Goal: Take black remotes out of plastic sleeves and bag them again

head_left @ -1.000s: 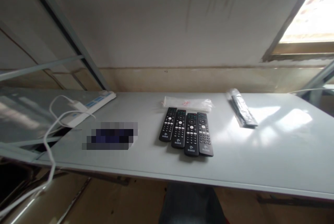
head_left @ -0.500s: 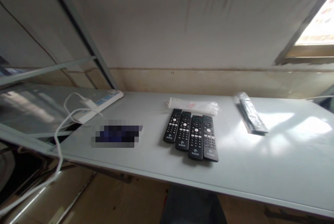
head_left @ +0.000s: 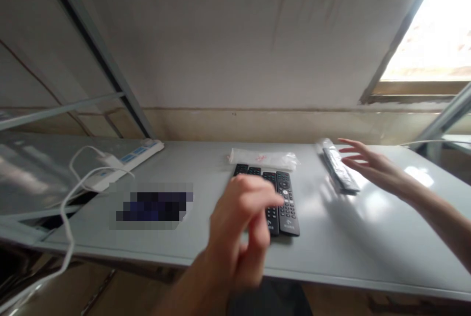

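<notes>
Several black remote controls (head_left: pixel 287 204) lie side by side in the middle of a grey table (head_left: pixel 368 242). My left hand (head_left: pixel 239 227) hovers above their near left ends, blurred, fingers loosely bent and apart, holding nothing; it hides part of the row. My right hand (head_left: pixel 368 166) reaches in from the right with its fingers spread, just right of a remote wrapped in clear plastic (head_left: pixel 338 170), close to it but apparently not touching. A flat clear plastic bag (head_left: pixel 263 158) lies behind the row of remotes.
A white power strip (head_left: pixel 128 156) with a plug and a white cable (head_left: pixel 68 208) sits at the table's left back corner, the cable hanging over the edge. A dark flat object (head_left: pixel 150 205) lies left of the remotes. The wall rises behind; a bright window (head_left: pixel 434 36) is at right.
Both my hands have come into view: the left rose over the row of remotes, the right reached toward the wrapped remote. The view also shifted a little.
</notes>
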